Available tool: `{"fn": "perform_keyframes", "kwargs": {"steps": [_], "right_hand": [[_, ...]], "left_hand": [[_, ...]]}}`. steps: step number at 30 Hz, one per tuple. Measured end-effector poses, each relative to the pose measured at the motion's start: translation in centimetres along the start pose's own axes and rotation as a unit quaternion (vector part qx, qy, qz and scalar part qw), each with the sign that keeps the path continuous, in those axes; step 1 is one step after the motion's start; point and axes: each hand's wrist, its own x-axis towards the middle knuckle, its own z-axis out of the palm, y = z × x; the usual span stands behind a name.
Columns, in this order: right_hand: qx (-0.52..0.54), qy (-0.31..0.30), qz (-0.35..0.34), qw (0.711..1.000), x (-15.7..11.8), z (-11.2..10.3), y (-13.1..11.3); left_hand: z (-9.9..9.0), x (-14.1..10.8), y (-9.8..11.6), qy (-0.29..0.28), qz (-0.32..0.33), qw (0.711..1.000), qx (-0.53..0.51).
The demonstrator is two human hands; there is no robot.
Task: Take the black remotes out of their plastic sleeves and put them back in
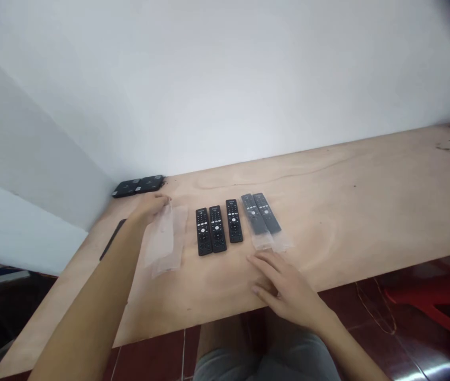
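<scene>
The right hand (pixel 282 288) rests on the plywood bench (pixel 328 222), grip apart and empty, just short of two black remotes (pixel 260 213) in clear sleeves. The left hand (pixel 151 207) pinches clear plastic sleeves (pixel 163 241) by their top ends, keeping them flat. Three bare remotes (pixel 215 227) lie side by side between, all within easy reach. Flat black boxes (pixel 137 185) sit in the far corner.

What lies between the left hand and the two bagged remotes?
In the head view, a clear plastic sleeve and three unbagged black remotes lie there on the table.
</scene>
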Motion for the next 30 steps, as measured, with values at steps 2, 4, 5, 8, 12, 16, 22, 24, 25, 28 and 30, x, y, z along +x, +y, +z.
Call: {"fn": "perform_keyframes", "kwargs": {"steps": [2, 4, 5, 8, 12, 16, 22, 24, 25, 28, 30], "right_hand": [[-0.001, 0.002, 0.001, 1.000, 0.0, 0.1, 0.0], [0.001, 0.001, 0.001, 1.000, 0.0, 0.2, 0.1], [0.002, 0.000, 0.000, 1.000, 0.0, 0.2, 0.1], [0.003, 0.003, -0.004, 1.000, 0.0, 0.2, 0.1], [0.003, 0.013, -0.005, 1.000, 0.0, 0.3, 0.1], [0.000, 0.017, -0.009, 1.000, 0.0, 0.3, 0.2], [0.000, 0.011, -0.009, 1.000, 0.0, 0.1, 0.0], [0.002, 0.000, -0.009, 1.000, 0.0, 0.0, -0.1], [0.001, -0.005, -0.009, 1.000, 0.0, 0.0, -0.2], [-0.001, -0.009, -0.012, 1.000, 0.0, -0.1, -0.1], [-0.003, -0.008, -0.012, 1.000, 0.0, 0.0, 0.0]], "left_hand": [[0.5, -0.2, -0.3, -0.010, -0.006, 0.999, 0.038], [1.0, -0.5, -0.6, -0.016, -0.005, 0.997, 0.075], [1.2, -0.6, -0.7, -0.014, 0.002, 0.996, 0.090], [1.8, -0.8, -1.2, -0.006, 0.027, 0.991, 0.132], [2.1, -0.4, -1.7, 0.000, 0.068, 0.982, 0.178], [2.1, -0.1, -1.7, 0.027, 0.113, 0.968, 0.223], [2.1, -3.7, -2.5, 0.074, 0.223, 0.938, 0.254], [2.6, -6.1, -3.6, 0.056, 0.258, 0.928, 0.262], [3.0, -7.2, -4.3, 0.048, 0.268, 0.924, 0.268], [4.5, -9.8, -6.1, 0.020, 0.281, 0.916, 0.285], [5.3, -10.6, -6.9, 0.006, 0.282, 0.914, 0.293]]}}
